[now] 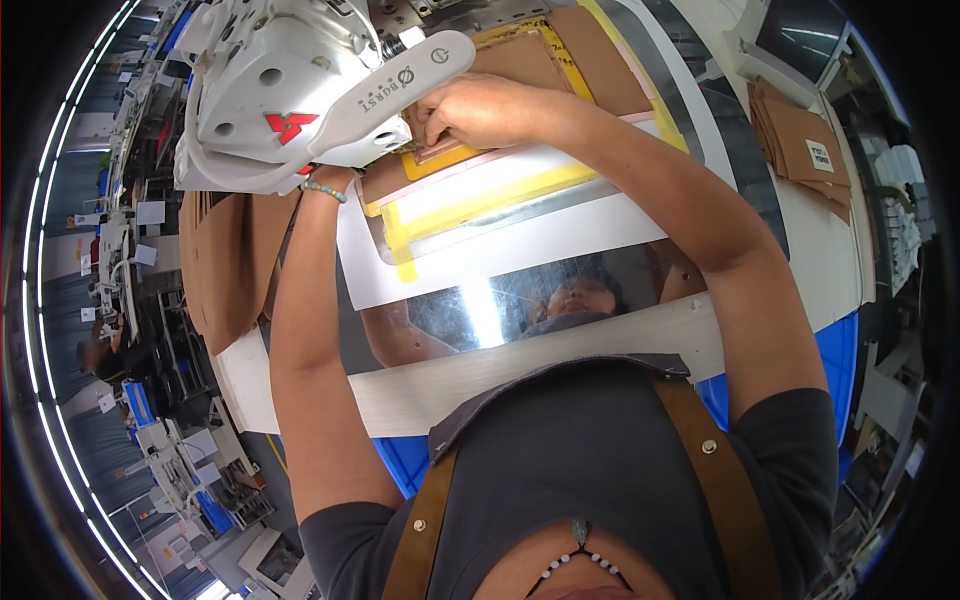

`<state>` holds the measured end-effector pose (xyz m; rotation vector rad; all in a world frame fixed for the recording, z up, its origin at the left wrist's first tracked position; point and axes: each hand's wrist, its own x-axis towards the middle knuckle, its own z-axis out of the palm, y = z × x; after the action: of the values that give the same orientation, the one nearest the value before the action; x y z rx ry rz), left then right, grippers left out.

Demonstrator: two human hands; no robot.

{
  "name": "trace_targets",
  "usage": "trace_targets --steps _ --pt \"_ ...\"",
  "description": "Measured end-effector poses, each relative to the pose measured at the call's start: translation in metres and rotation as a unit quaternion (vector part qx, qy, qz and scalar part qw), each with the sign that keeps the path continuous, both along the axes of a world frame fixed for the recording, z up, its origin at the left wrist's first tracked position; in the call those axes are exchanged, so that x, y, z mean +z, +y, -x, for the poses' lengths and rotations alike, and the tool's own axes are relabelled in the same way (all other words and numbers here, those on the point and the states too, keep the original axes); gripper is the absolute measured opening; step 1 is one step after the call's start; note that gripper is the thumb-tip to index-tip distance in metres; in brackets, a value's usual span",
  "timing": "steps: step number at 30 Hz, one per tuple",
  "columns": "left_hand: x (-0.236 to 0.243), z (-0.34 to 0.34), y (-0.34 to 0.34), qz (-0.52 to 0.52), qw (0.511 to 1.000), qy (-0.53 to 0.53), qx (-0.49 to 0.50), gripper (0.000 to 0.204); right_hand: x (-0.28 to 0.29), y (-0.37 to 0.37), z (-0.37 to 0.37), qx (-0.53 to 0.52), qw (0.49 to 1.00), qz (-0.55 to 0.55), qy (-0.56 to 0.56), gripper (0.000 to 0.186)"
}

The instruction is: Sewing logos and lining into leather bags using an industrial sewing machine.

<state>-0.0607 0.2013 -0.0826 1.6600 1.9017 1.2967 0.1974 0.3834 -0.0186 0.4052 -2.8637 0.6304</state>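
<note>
From my end, the large curved brown sheets (225,260) sit far left; I'd keep the left elbow off their edges. The left hand (337,178) is mostly hidden under the bulky white machine head (250,100); I cannot tell its grip. The flat brown panel with a yellow border (520,60) lies right of that head, over a white sheet (470,266). The right hand (480,110) has its fingers bent down at its near-left part; whether they pinch, I cannot tell. I'd press evenly, fingertips well off the mechanism. The dark reflective plate (440,312) nearer the body seems to give sliding room; the labelled brown stack (795,145) limits swings rightward.
</note>
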Motion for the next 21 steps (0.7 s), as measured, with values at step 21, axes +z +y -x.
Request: trace_targets --steps 21 --pt "0.029 -0.067 -0.104 0.036 0.962 -0.152 0.224 0.022 -0.001 -0.006 -0.016 0.015 1.000 -0.024 -0.003 0.039"
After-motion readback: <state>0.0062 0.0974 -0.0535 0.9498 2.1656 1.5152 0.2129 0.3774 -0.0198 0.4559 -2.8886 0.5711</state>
